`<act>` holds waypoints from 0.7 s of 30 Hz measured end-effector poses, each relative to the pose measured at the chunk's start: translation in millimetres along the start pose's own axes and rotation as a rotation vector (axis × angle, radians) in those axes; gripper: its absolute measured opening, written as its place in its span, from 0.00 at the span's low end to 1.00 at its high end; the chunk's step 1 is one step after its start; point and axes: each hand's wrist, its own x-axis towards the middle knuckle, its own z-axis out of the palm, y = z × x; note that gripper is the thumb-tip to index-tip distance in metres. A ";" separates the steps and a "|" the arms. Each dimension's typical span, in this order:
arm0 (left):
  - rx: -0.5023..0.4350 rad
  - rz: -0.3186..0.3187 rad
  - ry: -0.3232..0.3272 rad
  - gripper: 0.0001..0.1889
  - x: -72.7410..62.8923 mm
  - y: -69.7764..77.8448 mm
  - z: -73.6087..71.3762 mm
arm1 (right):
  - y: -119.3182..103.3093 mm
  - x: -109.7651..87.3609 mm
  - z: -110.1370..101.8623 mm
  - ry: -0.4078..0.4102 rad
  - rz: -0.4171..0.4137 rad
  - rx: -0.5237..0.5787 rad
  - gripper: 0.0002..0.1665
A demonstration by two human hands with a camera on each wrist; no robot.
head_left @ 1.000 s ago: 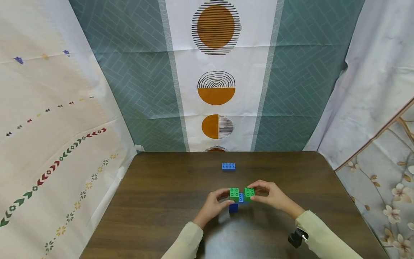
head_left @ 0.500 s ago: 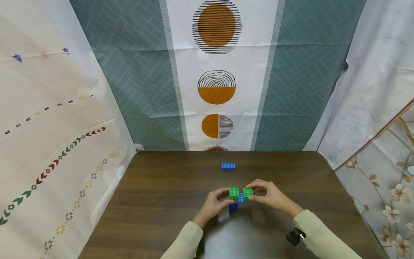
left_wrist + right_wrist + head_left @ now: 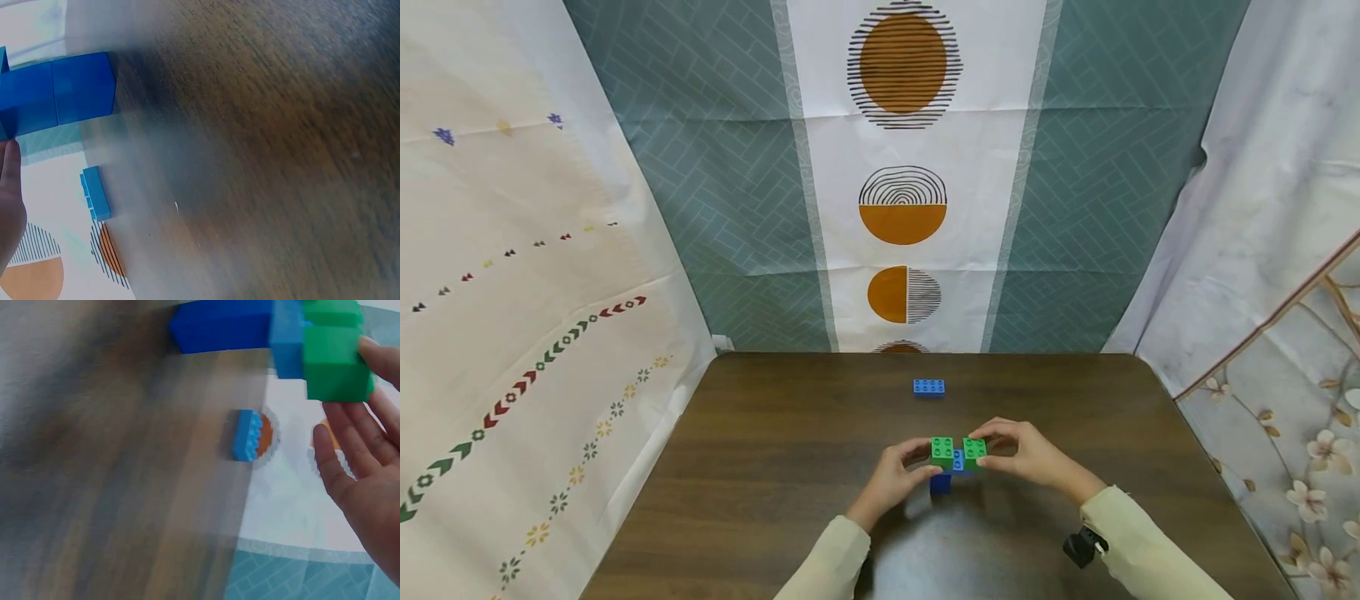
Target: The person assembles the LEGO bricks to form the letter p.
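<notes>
In the head view a small brick structure stands at mid table. Its column of dark blue toy bricks (image 3: 940, 484) shows as two stacked bricks (image 3: 56, 94) in the left wrist view. Across the column lies a lighter blue brick (image 3: 958, 460), partly covered by two green bricks with a narrow gap between them. My left hand (image 3: 891, 482) holds the left green brick (image 3: 942, 450) between thumb and fingers. The right green brick (image 3: 974, 451) is pinched by my right hand (image 3: 1037, 454); in the right wrist view this green brick (image 3: 336, 365) overhangs the blue brick's end.
Farther back on the brown table (image 3: 775, 467), a loose blue brick (image 3: 928, 387) lies studs up behind the structure. A patterned cloth (image 3: 902, 167) hangs beyond the table's back edge, with more cloths at both sides.
The right hand and its green brick have shifted slightly left, narrowing the gap to the left green brick. The left hand keeps its hold; the loose blue brick stays put.
</notes>
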 end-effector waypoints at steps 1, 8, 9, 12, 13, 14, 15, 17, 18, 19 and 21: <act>0.001 0.003 -0.005 0.18 -0.8 4.5 -0.8 | 0.2 1.1 -1.2 -0.011 -0.002 0.001 0.20; 0.003 0.001 -0.013 0.18 -4.3 18.2 -4.6 | 2.1 10.2 -8.5 -0.093 -0.030 0.024 0.17; 0.007 -0.002 -0.011 0.18 -4.5 17.7 -4.8 | 2.2 11.9 -9.1 -0.095 -0.038 0.024 0.16; 0.009 -0.001 -0.003 0.17 -4.3 15.3 -5.0 | 1.6 17.8 -10.9 -0.076 -0.064 0.014 0.14; 0.006 0.002 -0.003 0.17 -4.2 14.8 -5.1 | -3.6 19.4 -12.4 -0.067 -0.065 0.017 0.14; 0.007 0.007 -0.001 0.17 -4.0 14.0 -4.9 | -9.3 20.9 -14.0 -0.059 -0.064 0.012 0.13; 0.005 0.012 0.000 0.17 -3.8 13.3 -4.7 | -14.9 22.4 -15.7 -0.049 -0.064 0.004 0.13; -0.005 0.019 -0.002 0.17 -3.4 12.7 -4.2 | -26.3 25.4 -19.5 -0.031 -0.048 -0.004 0.13; -0.006 0.021 -0.003 0.18 -3.4 12.5 -3.8 | -30.9 27.1 -21.0 -0.019 -0.037 -0.010 0.13; -0.004 0.025 -0.004 0.18 -3.2 12.4 -3.5 | -35.4 28.6 -22.5 -0.008 -0.025 -0.016 0.12; 0.001 0.023 -0.006 0.18 -2.8 12.3 -3.0 | -27.5 34.1 -22.7 0.020 -0.006 -0.022 0.13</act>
